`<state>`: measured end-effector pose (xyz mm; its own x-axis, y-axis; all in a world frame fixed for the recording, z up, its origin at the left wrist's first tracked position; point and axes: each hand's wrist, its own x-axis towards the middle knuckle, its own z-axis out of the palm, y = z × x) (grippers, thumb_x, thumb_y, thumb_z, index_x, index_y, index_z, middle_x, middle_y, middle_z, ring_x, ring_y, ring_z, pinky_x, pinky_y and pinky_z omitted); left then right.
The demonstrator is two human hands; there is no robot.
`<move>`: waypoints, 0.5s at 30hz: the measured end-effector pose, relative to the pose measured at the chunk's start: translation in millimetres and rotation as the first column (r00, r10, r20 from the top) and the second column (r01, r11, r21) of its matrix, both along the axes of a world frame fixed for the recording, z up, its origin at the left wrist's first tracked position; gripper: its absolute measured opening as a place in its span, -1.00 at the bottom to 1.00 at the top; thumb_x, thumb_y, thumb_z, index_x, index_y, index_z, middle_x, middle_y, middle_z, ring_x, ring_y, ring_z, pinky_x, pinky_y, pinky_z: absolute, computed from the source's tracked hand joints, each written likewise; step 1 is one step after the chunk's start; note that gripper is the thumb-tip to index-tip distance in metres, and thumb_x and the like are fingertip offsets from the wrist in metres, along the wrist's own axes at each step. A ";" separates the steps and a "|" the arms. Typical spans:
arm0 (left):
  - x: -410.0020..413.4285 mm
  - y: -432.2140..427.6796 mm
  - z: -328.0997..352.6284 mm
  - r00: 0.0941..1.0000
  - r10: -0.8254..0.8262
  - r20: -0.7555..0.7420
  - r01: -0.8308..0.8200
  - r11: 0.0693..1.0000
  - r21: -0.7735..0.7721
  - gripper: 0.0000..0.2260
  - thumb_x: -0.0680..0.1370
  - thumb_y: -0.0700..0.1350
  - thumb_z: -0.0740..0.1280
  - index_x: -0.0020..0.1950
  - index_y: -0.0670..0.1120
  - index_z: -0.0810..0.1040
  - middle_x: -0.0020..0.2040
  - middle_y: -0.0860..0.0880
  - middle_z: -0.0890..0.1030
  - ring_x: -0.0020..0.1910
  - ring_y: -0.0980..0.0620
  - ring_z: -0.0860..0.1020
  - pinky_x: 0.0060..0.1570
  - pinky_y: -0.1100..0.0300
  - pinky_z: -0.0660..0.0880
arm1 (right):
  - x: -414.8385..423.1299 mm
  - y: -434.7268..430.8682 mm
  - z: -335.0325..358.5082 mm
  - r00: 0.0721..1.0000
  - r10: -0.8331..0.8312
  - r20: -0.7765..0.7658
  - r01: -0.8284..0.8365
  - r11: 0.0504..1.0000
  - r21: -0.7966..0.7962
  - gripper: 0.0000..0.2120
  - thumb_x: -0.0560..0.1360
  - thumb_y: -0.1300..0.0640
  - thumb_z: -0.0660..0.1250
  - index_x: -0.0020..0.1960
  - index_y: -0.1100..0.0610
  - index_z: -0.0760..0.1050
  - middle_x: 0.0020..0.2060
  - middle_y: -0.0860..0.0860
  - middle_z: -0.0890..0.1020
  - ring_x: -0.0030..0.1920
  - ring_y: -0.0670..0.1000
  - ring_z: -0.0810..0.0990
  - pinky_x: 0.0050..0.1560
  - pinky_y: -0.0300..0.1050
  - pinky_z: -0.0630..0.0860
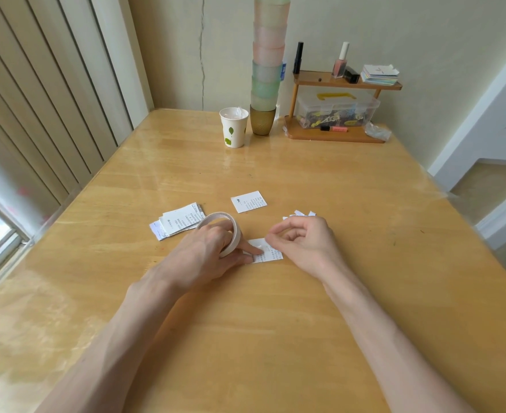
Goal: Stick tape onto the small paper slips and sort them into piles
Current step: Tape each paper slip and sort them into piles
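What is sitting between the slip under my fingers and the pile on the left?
The tape roll, gripped by your left hand, sits directly between the slip and the pile. Nothing else visible lies on that path.

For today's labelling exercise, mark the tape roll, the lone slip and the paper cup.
tape roll (pixel 216 216): head view, top rim.
lone slip (pixel 249 201): head view, its middle.
paper cup (pixel 233 131): head view, side wall.

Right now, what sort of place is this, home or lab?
Likely a home, not a lab: a wooden table pushed into a wall corner, a small shelf holding nail polish, and stacked plastic cups.
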<state>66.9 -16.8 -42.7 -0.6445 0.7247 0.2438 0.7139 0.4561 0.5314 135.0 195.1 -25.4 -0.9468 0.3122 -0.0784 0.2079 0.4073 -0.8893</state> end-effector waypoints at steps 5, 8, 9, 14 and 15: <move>0.1 -0.8 -0.8 0.999 0.029 -0.016 -0.028 1.000 0.011 -0.78 0.55 0.20 0.37 0.15 0.26 0.70 -0.05 0.25 0.46 0.01 0.17 0.47 -0.02 -0.04 0.57 | -4.4 -2.9 -5.5 0.999 0.054 -0.003 -0.053 0.990 0.130 -0.88 0.43 0.02 0.59 -0.10 -0.05 0.66 -0.53 -0.22 0.50 -0.48 -0.22 0.46 -0.37 -0.34 0.37; 0.8 -0.6 0.0 1.000 0.026 -0.015 -0.026 1.000 -0.001 -0.76 0.56 0.22 0.35 0.17 0.27 0.70 -0.05 0.25 0.46 0.02 0.20 0.45 -0.01 -0.02 0.56 | -5.4 -2.9 -7.9 0.999 0.049 0.001 -0.048 0.985 0.168 -0.89 0.45 0.08 0.57 -0.08 -0.04 0.66 -0.54 -0.20 0.50 -0.49 -0.20 0.45 -0.34 -0.28 0.40; 1.4 -0.5 0.5 1.000 0.025 -0.012 -0.025 1.000 -0.003 -0.78 0.57 0.21 0.37 0.17 0.27 0.70 -0.04 0.24 0.46 0.02 0.19 0.45 -0.01 -0.02 0.56 | -6.2 -2.9 -8.4 0.999 0.045 0.006 -0.045 0.984 0.175 -0.90 0.46 0.09 0.57 -0.08 -0.04 0.66 -0.55 -0.20 0.50 -0.49 -0.20 0.45 -0.34 -0.28 0.40; 2.3 -0.6 3.7 0.999 0.041 0.035 -0.041 0.999 0.018 -0.83 0.56 0.06 0.50 0.15 0.19 0.73 -0.07 0.23 0.55 -0.04 0.15 0.54 -0.03 0.01 0.56 | -9.2 -2.9 -11.2 0.999 0.033 0.010 -0.035 0.984 0.174 -0.88 0.43 0.05 0.58 -0.08 -0.04 0.66 -0.51 -0.17 0.52 -0.49 -0.22 0.46 -0.37 -0.28 0.38; 2.6 -0.8 5.4 0.997 0.051 0.062 -0.053 0.998 0.031 -0.83 0.54 0.04 0.52 0.13 0.18 0.74 -0.11 0.24 0.58 -0.07 0.16 0.56 -0.04 0.05 0.57 | -9.2 -2.9 -12.1 0.999 0.032 0.007 -0.032 0.984 0.174 -0.87 0.43 0.05 0.59 -0.09 -0.05 0.66 -0.50 -0.17 0.53 -0.49 -0.22 0.46 -0.36 -0.27 0.39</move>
